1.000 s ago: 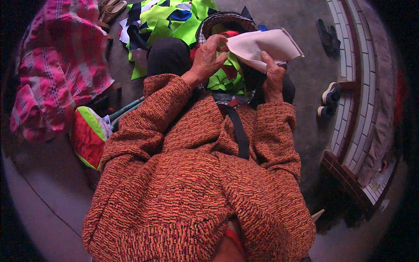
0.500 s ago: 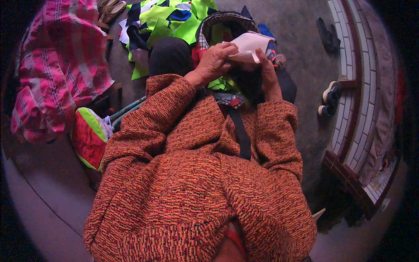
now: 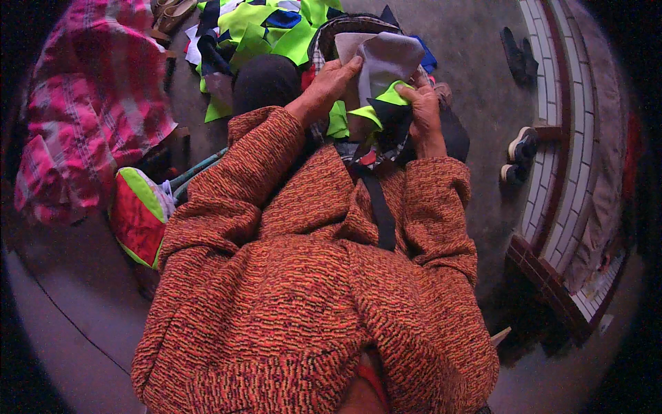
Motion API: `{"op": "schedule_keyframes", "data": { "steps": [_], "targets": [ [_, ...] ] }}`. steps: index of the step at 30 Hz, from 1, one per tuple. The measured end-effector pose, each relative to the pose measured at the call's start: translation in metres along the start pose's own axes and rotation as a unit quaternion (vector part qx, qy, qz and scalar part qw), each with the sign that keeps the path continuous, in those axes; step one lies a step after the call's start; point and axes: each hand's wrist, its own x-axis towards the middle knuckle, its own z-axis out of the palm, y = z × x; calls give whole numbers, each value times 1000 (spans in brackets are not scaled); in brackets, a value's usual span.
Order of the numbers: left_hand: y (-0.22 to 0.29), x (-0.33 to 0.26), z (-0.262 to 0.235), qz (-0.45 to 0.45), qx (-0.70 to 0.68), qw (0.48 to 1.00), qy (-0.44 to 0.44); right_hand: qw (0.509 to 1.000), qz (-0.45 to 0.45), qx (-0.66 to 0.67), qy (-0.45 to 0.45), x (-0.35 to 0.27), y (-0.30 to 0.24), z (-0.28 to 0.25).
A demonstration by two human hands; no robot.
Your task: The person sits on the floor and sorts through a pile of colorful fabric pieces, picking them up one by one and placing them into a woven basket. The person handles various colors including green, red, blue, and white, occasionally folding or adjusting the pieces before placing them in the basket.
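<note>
Above my lap, my left hand (image 3: pixel 332 84) pinches the edge of a pale pinkish-grey cloth piece (image 3: pixel 392 58), which stands up partly folded. My right hand (image 3: pixel 425 116) is closed on a fluorescent yellow-green and black cloth piece (image 3: pixel 367 116), its thumb on top, just below the pale piece. Whether the right fingers also grip the pale piece is hidden. Behind and beneath both hands lies a dark fabric bag or lined container with a checked rim (image 3: pixel 329 31). More green scraps (image 3: pixel 338 121) show inside it, between my knees.
A heap of fluorescent green, navy and white cloth scraps (image 3: pixel 258 31) lies on the floor ahead to the left. Pink checked cloth (image 3: pixel 89 117) drapes at the left, near a red and green stuffed piece (image 3: pixel 139 215). Dark shoes (image 3: pixel 522 148) sit by a tiled ledge (image 3: pixel 548 124) at right.
The pale cloth has been lifted and turned upright. A yellow-green and black piece now shows in my right hand. My left hand has shifted slightly, and its grip on the pale cloth has changed.
</note>
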Motion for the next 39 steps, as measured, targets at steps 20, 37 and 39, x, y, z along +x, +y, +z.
{"op": "schedule_keyframes", "data": {
  "steps": [20, 37, 39],
  "targets": [
    [-23, 20, -24, 11, 32, 994, 101, 976, -69, -119, 168, 6, 6, -26],
    [-15, 10, -12, 61, 284, 957, 9, 956, -21, 291, 34, -3, -13, -14],
    [-18, 16, -9, 50, 235, 970, -20, 960, -20, 278, 14, -4, -14, -9]
  ]
}}
